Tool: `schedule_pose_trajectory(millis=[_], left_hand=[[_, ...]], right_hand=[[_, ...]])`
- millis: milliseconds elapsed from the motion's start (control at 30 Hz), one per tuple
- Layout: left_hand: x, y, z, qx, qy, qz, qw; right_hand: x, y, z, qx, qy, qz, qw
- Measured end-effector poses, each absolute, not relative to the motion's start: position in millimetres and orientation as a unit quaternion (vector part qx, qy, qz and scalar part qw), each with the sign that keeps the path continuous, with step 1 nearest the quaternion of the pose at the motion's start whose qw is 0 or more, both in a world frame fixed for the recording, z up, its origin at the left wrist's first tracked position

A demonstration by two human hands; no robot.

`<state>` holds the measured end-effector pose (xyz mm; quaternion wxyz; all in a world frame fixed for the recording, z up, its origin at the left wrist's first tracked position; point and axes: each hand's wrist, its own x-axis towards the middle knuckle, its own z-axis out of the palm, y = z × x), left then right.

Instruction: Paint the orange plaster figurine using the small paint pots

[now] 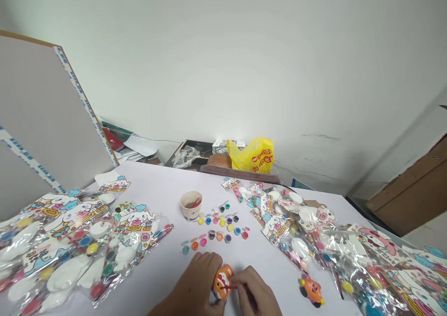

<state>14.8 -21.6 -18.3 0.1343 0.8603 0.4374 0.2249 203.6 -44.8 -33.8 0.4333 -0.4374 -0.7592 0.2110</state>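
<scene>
Landmark: paper cup (190,214), upright on the white tabletop (153,188).

Far left of cup: pale board (45,97), standing at the table's edge. In front of it and left of cup, a heap of clear packets (70,271), white blank shapes and small paint pots inside, cartoon cards on top.

In the cup: a red-handled stick (196,203), leaning on the rim; its lower end hidden.

Left hand (199,281): on the wearer's side of cup, fingers curled, thumb and fingers gripping the figurine's left side. Beyond the hand, a scatter of open paint pots (220,236), reaching from beside the cup toward its right and nearer the wearer.

Orange figurine (222,278): nearer the wearer than cup, slightly right of it, between the two hands. Orange with white areas. Long axis runs roughly away from the wearer, top leaning right. It lies just right of the left hand's palm and left of the right fingertips; left hand is the nearer, being in contact.

Brush (233,287): thin, red, roughly crosswise to that axis, tip toward the figurine's painted face. Tip pressing or hovering: too small to tell.

Right hand (258,292): nearer the wearer than cup, to its right; thumb and fingers pinching the brush.

Farther right of cup: more packets (300,248); on their near side, a second orange figure (312,290).
</scene>
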Motion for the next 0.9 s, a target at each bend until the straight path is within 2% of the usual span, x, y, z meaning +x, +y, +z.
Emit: schedule_pose_trajectory(millis=[300, 533, 900], left_hand=[[12, -22, -23, 0.851, 0.436, 0.244, 0.162], [11, -22, -10, 0.857, 0.439, 0.191, 0.19], [9, -21, -20, 0.845, 0.442, 0.214, 0.214]], right_hand=[[211, -42, -26, -0.443, -0.755, 0.199, 0.441], [225, -40, -8, -0.466, -0.747, 0.221, 0.419], [233, -40, -15, -0.516, -0.7, 0.251, 0.426]])
